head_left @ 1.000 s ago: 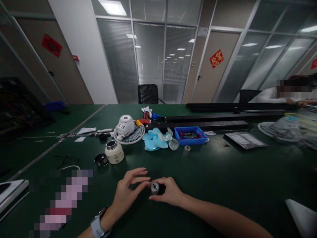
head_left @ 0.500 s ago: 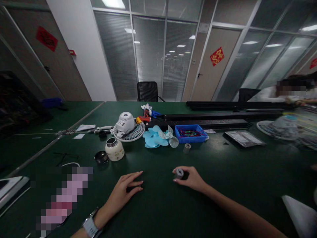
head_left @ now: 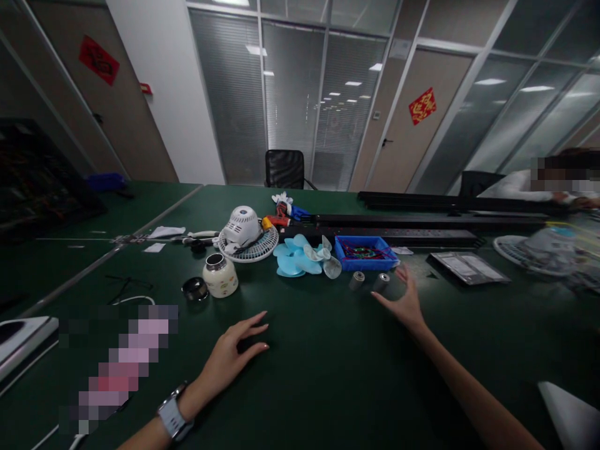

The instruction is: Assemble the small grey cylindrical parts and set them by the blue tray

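Note:
My right hand (head_left: 404,301) is stretched out over the green table (head_left: 328,375), fingers spread and holding nothing. Just left of its fingertips a small grey cylinder (head_left: 380,282) lies on the table, beside a second grey cylinder (head_left: 356,280). A blue tray (head_left: 363,264) sits right behind them. My left hand (head_left: 235,351), with a watch on its wrist, lies flat near the front, fingers apart over a small dark part (head_left: 247,344) that I cannot make out.
Behind are blue fan blades (head_left: 293,261), a white fan motor on a grille (head_left: 244,232), a white jar (head_left: 219,275) and a black lid (head_left: 194,289). Long black rails (head_left: 422,220) cross the back. A booklet (head_left: 466,266) and another person (head_left: 525,185) are at the right.
My hands came apart. The right hand carried the grey cylinder forward and to the right, set it down next to the other cylinder and opened. The left hand stayed low on the table.

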Available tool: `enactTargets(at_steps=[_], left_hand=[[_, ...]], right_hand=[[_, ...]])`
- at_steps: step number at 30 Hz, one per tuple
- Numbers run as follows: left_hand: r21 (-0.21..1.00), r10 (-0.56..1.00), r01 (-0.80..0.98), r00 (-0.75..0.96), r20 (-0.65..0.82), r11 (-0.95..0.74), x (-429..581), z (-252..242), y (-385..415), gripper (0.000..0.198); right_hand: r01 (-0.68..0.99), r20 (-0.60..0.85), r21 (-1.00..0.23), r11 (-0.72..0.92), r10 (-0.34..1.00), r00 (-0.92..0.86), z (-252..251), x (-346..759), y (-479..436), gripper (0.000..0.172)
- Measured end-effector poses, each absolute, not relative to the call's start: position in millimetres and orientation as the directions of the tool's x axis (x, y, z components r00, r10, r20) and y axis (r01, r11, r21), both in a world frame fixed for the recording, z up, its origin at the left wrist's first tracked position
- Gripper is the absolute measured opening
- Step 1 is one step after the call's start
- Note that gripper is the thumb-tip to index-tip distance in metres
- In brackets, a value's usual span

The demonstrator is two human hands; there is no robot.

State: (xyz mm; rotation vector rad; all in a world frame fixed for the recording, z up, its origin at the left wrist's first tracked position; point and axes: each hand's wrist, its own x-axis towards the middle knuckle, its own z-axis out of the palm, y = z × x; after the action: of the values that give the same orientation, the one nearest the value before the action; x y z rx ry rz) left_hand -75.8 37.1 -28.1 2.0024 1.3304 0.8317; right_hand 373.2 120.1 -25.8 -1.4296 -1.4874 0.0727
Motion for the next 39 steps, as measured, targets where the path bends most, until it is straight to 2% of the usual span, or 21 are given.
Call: enactTargets(at_steps=[1,3,4,5,7,9,11,13,16,21,24,27,30,33,36,39], left_hand=[[0.784,0.952,0.552,0.262,0.161,-0.284,-76,-27,38,0.053],[0.825,0.976,0.527,0.173,0.131,-0.204,-77,-25,38,0.039],[0.833,0.983,0.524,0.132,0.127,-0.178,-77,-24,39,0.035],[0.835,0.987,0.526,0.099,0.128,-0.161,-76,-22,39,0.033],[0.834,0.988,0.531,0.064,0.139,-0.151,-75,-20,38,0.032],[0.833,0.987,0.531,0.066,0.143,-0.156,-74,-18,36,0.031],[0.835,0.987,0.526,0.077,0.142,-0.162,-74,-19,35,0.030],[0.840,0.987,0.520,0.083,0.135,-0.158,-74,-21,35,0.029],[0.843,0.988,0.517,0.088,0.125,-0.152,-75,-24,36,0.029],[0.828,0.989,0.541,0.103,0.109,-0.148,-76,-23,37,0.030],[0.829,0.989,0.540,0.109,0.099,-0.143,-76,-23,37,0.031],[0.831,0.989,0.539,0.117,0.089,-0.139,-76,-23,38,0.031],[0.824,0.988,0.549,0.119,0.094,-0.144,-76,-23,38,0.032],[0.821,0.988,0.551,0.123,0.095,-0.148,-76,-20,37,0.033],[0.823,0.987,0.546,0.126,0.105,-0.157,-77,-20,35,0.032],[0.824,0.986,0.542,0.124,0.114,-0.164,-78,-22,36,0.032]], right_hand=[[0.746,0.668,-0.588,0.313,0.709,0.228,-18,360,108,0.103],[0.786,0.721,-0.486,0.383,0.684,0.112,-2,323,84,0.076],[0.762,0.682,-0.459,0.456,0.731,-0.027,4,300,74,0.060],[0.715,0.583,-0.454,0.532,0.784,-0.213,8,277,67,0.049],[0.602,0.350,-0.529,0.599,0.800,-0.488,9,230,61,0.047],[0.538,0.201,-0.588,0.605,0.753,-0.627,2,189,65,0.052],[0.527,0.165,-0.581,0.620,0.723,-0.670,-10,158,73,0.051],[0.533,0.175,-0.549,0.644,0.712,-0.680,-22,139,81,0.038],[0.529,0.185,-0.545,0.650,0.709,-0.680,-31,131,84,0.022],[0.546,0.290,-0.554,0.628,0.761,-0.581,-12,185,80,0.017],[0.681,0.434,-0.527,0.509,0.850,-0.299,13,261,94,0.025],[0.819,0.533,-0.487,0.302,0.846,0.005,27,339,118,0.033],[0.870,0.514,-0.447,0.209,0.856,0.058,23,386,137,0.038],[0.851,0.463,-0.497,0.167,0.881,0.098,8,399,144,0.039],[0.815,0.472,-0.551,0.181,0.873,0.126,-4,398,145,0.037],[0.811,0.488,-0.547,0.206,0.866,0.110,-7,397,143,0.036]])
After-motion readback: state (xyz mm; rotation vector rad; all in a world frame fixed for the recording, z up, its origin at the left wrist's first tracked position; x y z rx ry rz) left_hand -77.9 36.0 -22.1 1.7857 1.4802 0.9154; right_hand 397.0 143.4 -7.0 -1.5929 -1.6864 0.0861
